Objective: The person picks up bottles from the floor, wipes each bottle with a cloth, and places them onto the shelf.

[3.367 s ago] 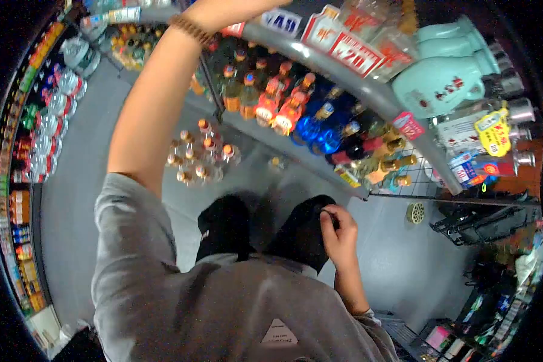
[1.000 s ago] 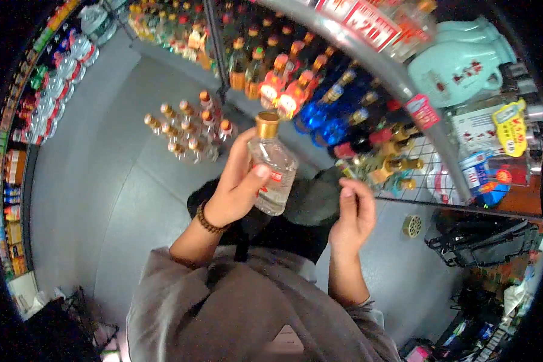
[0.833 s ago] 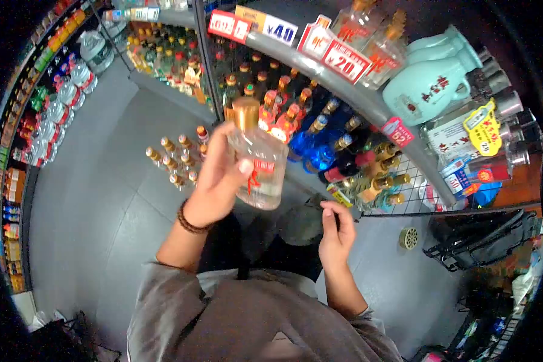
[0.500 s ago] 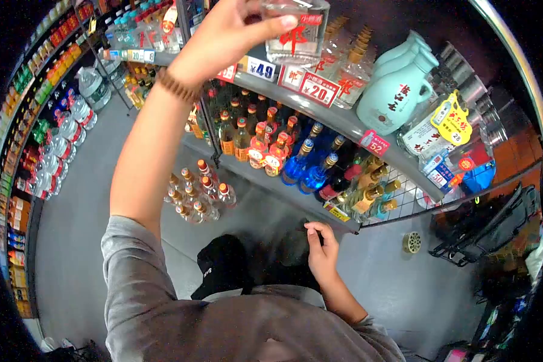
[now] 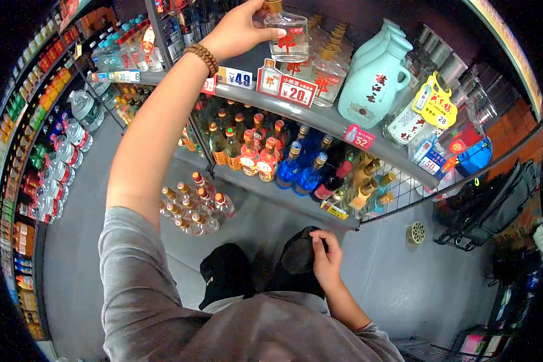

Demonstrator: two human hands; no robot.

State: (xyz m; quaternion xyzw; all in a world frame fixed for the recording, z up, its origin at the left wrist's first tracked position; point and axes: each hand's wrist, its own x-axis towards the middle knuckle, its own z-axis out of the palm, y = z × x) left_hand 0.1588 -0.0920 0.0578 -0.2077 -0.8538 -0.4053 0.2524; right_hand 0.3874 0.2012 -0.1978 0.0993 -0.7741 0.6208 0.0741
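My left hand [image 5: 241, 31] is closed on a clear glass liquor bottle [image 5: 292, 39] with a gold cap and red lettering. It holds the bottle upright at the front of the upper shelf, left of similar bottles [image 5: 329, 78] standing in a row. Part of its fingers is hidden behind the bottle. Low by my right knee, my right hand [image 5: 327, 259] is pinched on the edge of what looks like a dark grey cloth [image 5: 298, 252]. Below the held bottle, red price cards [image 5: 288, 87] hang on the shelf edge.
Pale green jugs [image 5: 374, 84] stand right of the bottles. Blue bottles [image 5: 308, 180] and other bottles fill the lower shelf. Several gold- and red-capped bottles [image 5: 196, 208] stand on the floor [image 5: 133, 265]. A black folded cart [image 5: 489, 211] is at the right.
My left hand and the bottle now appear lower, and more of the bottle shows. My view has shifted, moving the shelves leftward. More of the dark cloth shows at my right hand.
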